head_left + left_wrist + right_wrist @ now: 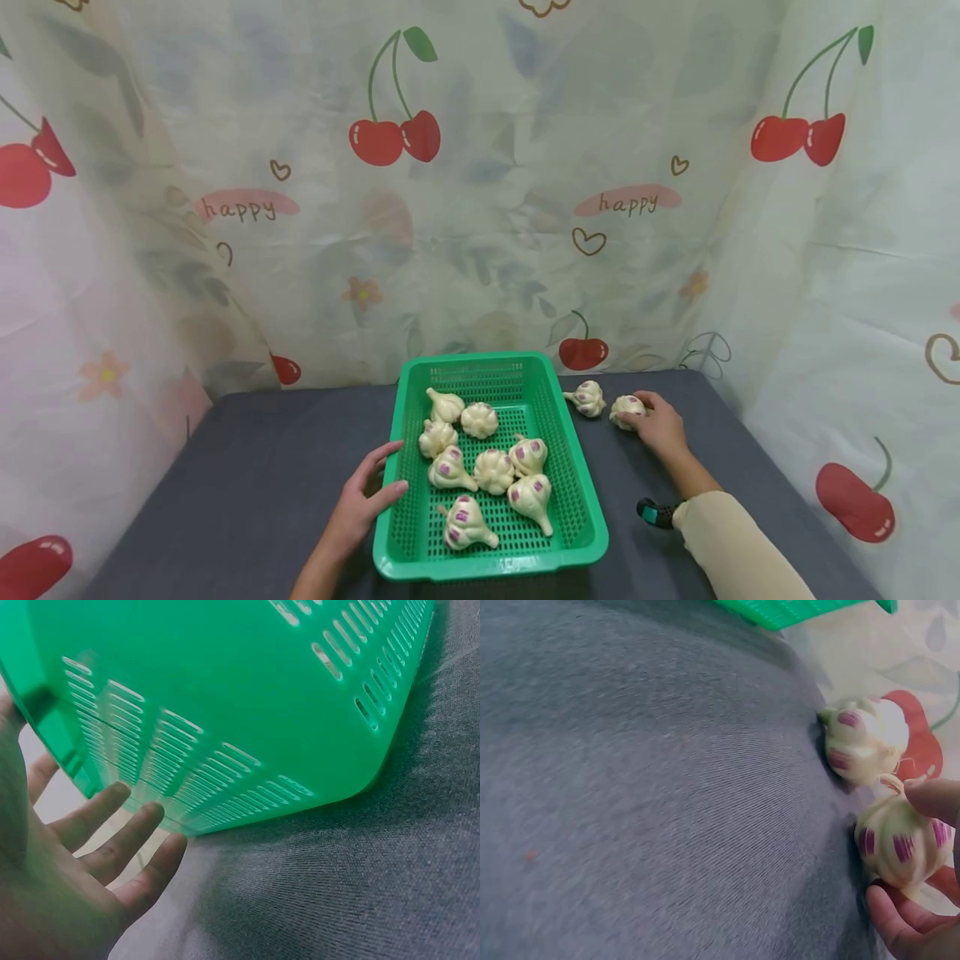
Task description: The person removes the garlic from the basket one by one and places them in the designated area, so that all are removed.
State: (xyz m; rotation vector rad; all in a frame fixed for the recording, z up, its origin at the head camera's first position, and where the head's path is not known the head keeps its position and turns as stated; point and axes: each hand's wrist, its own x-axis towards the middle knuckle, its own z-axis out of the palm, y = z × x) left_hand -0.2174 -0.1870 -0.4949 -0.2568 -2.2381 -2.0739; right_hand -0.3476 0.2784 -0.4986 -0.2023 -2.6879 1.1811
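A green plastic basket (491,571) holds several white garlic bulbs (465,523) with purple patches. At its left side is my left hand (360,496), thumb and index finger at the rim. In the left wrist view the other fingers (124,847) are spread and nearly straight beside the slotted outer wall. To the right of the basket, my right hand (662,425) grips a garlic bulb (904,844) low at the grey tabletop, thumb on top and fingers underneath. Another garlic bulb (587,398) lies between that one and the basket.
A dark grey cloth (285,467) covers the table. Behind and on both sides hangs a pale curtain (480,250) printed with cherries, close to the table's back edge. A dark band (657,513) is on the right wrist, below a beige sleeve (738,542).
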